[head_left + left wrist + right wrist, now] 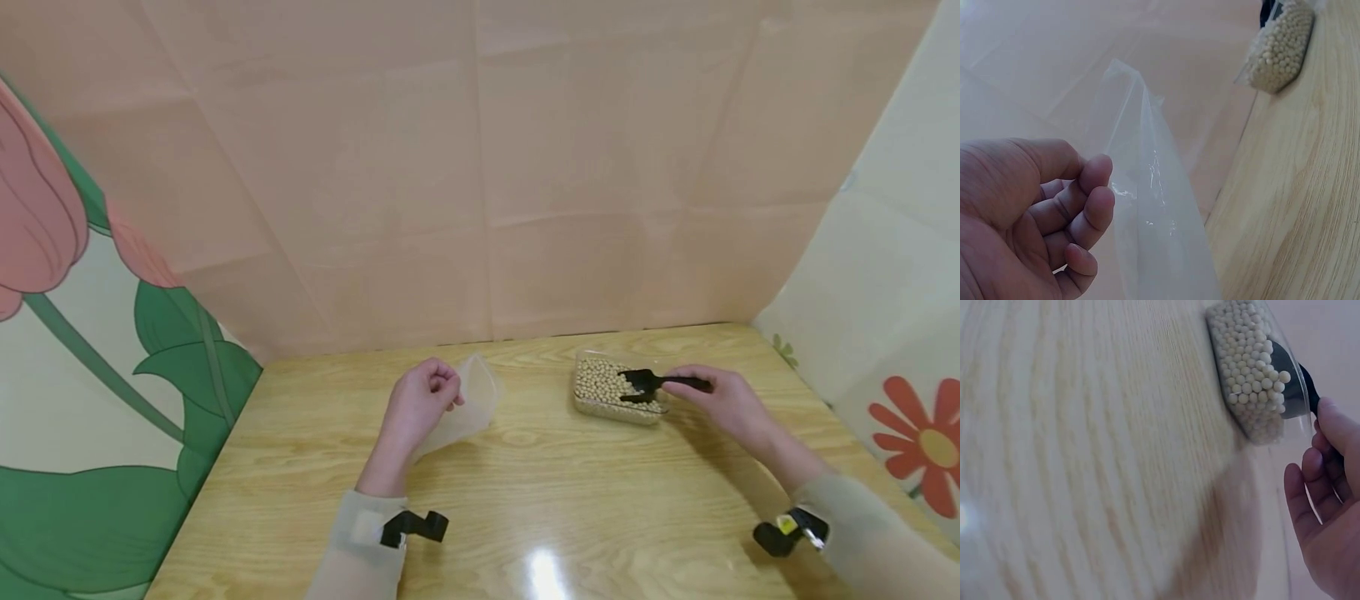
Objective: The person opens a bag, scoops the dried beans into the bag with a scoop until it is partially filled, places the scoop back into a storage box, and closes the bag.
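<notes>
on the wood-grain table [517, 492], the left hand [423, 396] has thumb and forefinger pinched together on a translucent plastic bag [480, 396], which leans up beside it; a slackened pinch could let the thin film slump. the right hand [723, 402] has thumb and fingertips clamped on the handle of a black scoop [642, 381], its head among pale round beans [598, 379] in a clear box [615, 411] near the table's far edge. tilting or overfilling the scoop could spill beans; pressing against the box's wall might slide it. behind hangs a pink sheet [480, 167].
</notes>
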`<state>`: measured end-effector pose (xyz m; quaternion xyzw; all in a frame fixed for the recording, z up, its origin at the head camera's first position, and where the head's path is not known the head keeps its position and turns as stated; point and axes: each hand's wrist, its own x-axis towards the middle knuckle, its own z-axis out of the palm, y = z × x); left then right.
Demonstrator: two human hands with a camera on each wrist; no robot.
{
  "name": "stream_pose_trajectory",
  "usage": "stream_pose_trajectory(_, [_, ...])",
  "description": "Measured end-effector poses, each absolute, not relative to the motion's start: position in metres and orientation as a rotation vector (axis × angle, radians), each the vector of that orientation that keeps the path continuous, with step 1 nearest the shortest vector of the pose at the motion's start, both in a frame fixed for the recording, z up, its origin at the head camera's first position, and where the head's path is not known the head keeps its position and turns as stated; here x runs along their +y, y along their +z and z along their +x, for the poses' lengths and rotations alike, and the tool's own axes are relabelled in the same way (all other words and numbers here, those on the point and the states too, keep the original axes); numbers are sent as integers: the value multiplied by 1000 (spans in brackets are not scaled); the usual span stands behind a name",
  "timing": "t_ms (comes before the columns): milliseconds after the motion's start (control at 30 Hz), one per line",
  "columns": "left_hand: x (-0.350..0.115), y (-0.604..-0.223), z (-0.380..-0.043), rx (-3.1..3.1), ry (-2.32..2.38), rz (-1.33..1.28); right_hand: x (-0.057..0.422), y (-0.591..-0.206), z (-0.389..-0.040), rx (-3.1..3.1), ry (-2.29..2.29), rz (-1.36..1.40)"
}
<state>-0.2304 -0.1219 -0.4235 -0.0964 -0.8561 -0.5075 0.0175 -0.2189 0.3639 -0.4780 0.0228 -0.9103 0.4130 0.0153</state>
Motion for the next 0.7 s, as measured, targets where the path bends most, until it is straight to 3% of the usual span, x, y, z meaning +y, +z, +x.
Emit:
stream_pose_trajectory(367, [-121, -424, -231, -2663, -1565, -303, 372, -496, -218, -2766, 1337, -28])
stream_pose_trajectory(700, [-121, -424, -231, -2666, -1564, -288, 374, -504, -217, -2558, 1781, -58])
